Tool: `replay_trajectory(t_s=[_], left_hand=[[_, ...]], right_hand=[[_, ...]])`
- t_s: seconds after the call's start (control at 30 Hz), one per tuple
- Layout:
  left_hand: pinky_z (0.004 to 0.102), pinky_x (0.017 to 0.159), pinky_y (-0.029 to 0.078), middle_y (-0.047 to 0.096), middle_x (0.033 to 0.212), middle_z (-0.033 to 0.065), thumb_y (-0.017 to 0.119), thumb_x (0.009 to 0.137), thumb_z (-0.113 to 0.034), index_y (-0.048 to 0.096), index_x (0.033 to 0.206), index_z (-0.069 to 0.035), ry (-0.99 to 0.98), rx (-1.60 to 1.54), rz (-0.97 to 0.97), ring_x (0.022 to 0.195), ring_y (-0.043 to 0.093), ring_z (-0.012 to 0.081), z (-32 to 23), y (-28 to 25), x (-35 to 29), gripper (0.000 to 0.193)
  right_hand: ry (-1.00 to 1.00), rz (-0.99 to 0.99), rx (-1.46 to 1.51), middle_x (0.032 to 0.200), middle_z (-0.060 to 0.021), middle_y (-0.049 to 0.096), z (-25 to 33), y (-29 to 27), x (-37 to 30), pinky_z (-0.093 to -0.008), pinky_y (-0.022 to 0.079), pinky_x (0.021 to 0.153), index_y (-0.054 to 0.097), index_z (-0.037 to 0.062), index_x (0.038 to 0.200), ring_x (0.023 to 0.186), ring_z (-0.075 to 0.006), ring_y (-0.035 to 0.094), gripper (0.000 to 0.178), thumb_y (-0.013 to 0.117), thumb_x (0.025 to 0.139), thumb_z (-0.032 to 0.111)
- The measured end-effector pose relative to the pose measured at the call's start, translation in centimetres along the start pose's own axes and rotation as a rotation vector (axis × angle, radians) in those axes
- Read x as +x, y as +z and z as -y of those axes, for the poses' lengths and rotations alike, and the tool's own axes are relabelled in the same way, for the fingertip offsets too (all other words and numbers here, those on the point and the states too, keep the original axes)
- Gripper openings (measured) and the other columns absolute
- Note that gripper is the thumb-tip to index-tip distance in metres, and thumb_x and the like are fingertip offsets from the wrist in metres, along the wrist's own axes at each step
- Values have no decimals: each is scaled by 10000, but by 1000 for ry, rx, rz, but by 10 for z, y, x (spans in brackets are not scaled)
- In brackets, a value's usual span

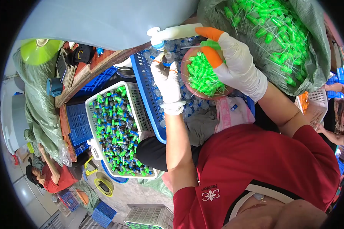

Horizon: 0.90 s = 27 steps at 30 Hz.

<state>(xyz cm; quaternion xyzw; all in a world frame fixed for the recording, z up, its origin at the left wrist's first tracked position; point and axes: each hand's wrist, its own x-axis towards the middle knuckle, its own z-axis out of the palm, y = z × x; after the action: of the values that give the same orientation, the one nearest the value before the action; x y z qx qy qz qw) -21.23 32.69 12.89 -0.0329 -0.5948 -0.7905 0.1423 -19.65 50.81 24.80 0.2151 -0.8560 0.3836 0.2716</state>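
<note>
My left hand (167,82), in a white glove, is closed around a small dark-filled bottle (168,59) with an open neck, just below a white-and-blue tap (157,41). My right hand (239,61), gloved in white with orange fingertips, pinches a green cap (214,44) with a thin clear tube pointing left. Its index fingertip touches the end of the tap's long white lever (179,32). Below that hand, a round pinkish bowl (185,72) holds many green caps with tubes. Under both hands lies a blue basket (151,103) of small clear bottles.
A large grey-blue tank (103,21) fills the top. Left of my arm stands a white basket (135,95) full of dark bottles with green caps. A grey-green sack (252,65) of green caps lies at upper right. Another person (59,177) in red is at far left.
</note>
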Motion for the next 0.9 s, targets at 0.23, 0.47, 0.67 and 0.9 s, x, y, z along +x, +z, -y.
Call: replay_trajectory(t_s=[0.23,0.47,0.67,0.9], left_hand=[[333,994,461,554,1242,80,598,933,-8,499,1294,-61,-124,53,259,1101,550,168,-5,5,-45,378],[322,962,424,534,1170,78,649,931,-97,465,1298,-24,-417,-145,229,1042,523,166,-16,14,-89,417],[358,983,411,505,1197,138,620,963,-129,455,1278,14,2,511,212,1087,506,214,3,16,-107,383],[405,1037,381,499,1229,223,582,954,-87,437,1302,72,-155,426,288,1140,508,313,-4,0,-104,408]], right_hand=[[20,206,-43,747,-149,624,-24,29,-41,-456,509,580,600,76,1052,685,-366,658,259,689,825,164],[134,488,88,772,-157,621,-21,32,-64,-483,502,587,549,63,1011,686,-379,650,299,706,787,181],[410,471,206,820,-215,635,-18,40,-89,-503,494,592,502,46,1064,705,-416,658,328,670,801,147],[438,529,457,923,-233,634,-34,34,-99,-459,500,718,515,26,1100,861,-414,657,329,671,826,119]])
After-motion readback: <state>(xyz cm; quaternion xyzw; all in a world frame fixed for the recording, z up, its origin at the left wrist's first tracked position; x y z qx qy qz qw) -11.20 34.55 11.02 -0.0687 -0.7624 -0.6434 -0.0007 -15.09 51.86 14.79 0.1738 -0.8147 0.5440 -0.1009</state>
